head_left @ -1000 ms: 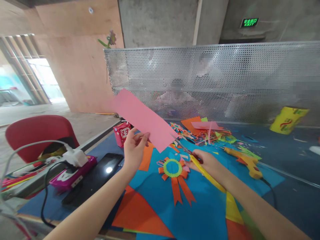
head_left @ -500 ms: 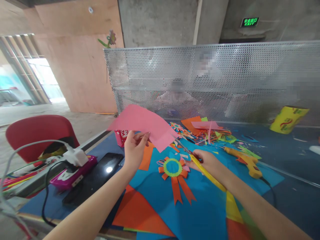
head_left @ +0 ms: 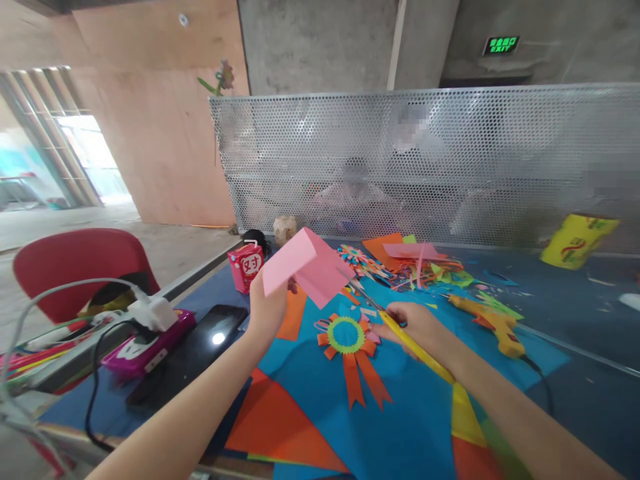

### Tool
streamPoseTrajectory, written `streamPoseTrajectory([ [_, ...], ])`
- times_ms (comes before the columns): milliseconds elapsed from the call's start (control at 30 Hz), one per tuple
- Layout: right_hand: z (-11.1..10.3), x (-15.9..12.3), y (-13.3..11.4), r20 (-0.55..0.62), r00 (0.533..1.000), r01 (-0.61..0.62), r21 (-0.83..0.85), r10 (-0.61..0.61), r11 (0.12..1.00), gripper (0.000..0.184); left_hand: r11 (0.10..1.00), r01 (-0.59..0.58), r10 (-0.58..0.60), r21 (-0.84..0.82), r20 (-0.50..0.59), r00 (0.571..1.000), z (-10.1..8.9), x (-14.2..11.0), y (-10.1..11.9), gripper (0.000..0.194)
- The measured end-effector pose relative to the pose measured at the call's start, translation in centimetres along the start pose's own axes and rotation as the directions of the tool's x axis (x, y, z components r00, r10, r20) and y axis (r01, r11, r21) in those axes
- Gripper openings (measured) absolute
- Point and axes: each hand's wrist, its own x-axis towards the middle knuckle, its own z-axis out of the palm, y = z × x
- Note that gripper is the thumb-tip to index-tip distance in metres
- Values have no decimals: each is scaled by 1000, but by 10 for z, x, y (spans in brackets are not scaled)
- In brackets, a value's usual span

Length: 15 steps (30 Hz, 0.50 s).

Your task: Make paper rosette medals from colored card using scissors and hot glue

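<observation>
My left hand is closed on a sheet of pink paper, which is bent over so that one flap covers part of my fingers. In my right hand is a pair of scissors with yellow handles; the tips of the blades meet the right edge of the pink paper. Beneath the hands, a paper rosette with a lime ring, orange loops and two orange tails lies on blue paper.
A yellow glue gun lies at the right, its cord trailing. Paper scraps are heaped at the back. To the left are a red drink carton, a black phone and a purple power strip. A perforated metal screen stands behind.
The pink sheet's left part has folded over toward the right, uncovering the red carton. My left hand has turned slightly with it. My right hand and the scissors have hardly moved.
</observation>
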Motion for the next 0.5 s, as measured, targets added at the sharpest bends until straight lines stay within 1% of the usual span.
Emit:
streamPoseTrajectory([
  [100, 0, -1, -2, 5, 1000, -19, 14, 19, 1000, 36, 1000, 12, -12, -1, 53, 999, 2, -1, 2, 21],
  [167, -1, -1, -2, 19, 999, -27, 18, 27, 999, 36, 1000, 3, -4, 5, 64, 998, 2, -1, 3, 23],
  [300, -2, -1, -1, 36, 999, -32, 24, 32, 999, 35, 1000, 2, -2, -1, 57, 998, 1, 0, 2, 22],
  [400, -2, 0, 0, 14, 1000, -6, 40, 6, 999, 32, 1000, 5, -6, 11, 57, 998, 2, 0, 2, 20],
  [500, 0, 0, 3, 5, 1000, 20, 38, -20, 999, 32, 1000, -6, 3, 30, 80, 997, 3, -2, 3, 20],
])
